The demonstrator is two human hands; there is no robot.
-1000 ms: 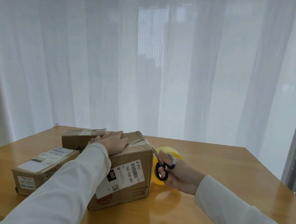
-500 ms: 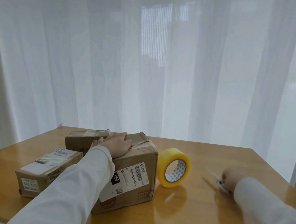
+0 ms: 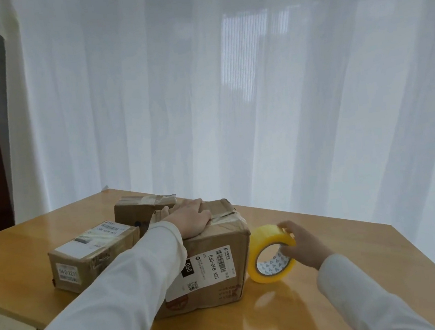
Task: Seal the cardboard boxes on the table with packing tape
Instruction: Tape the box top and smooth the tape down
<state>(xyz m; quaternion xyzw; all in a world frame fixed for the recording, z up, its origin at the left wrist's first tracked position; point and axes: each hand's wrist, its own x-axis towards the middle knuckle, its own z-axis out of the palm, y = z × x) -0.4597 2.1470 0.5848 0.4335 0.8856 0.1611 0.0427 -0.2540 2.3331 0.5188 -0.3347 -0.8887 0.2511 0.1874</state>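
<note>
Now left hand (image 3: 189, 218) flat, pressing box (image 3: 209, 258) top; right hand (image 3: 302, 247) grasping tape roll (image 3: 268, 253).

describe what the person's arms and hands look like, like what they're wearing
Both arms are covered by long, plain white sleeves reaching the wrists, with no markings visible. The left hand and right hand are bare: no gloves, and no rings or watch can be made out.

Home-like room: sheer white curtains (image 3: 231, 97), wooden table (image 3: 330, 300), parcels (image 3: 92, 256).
</note>
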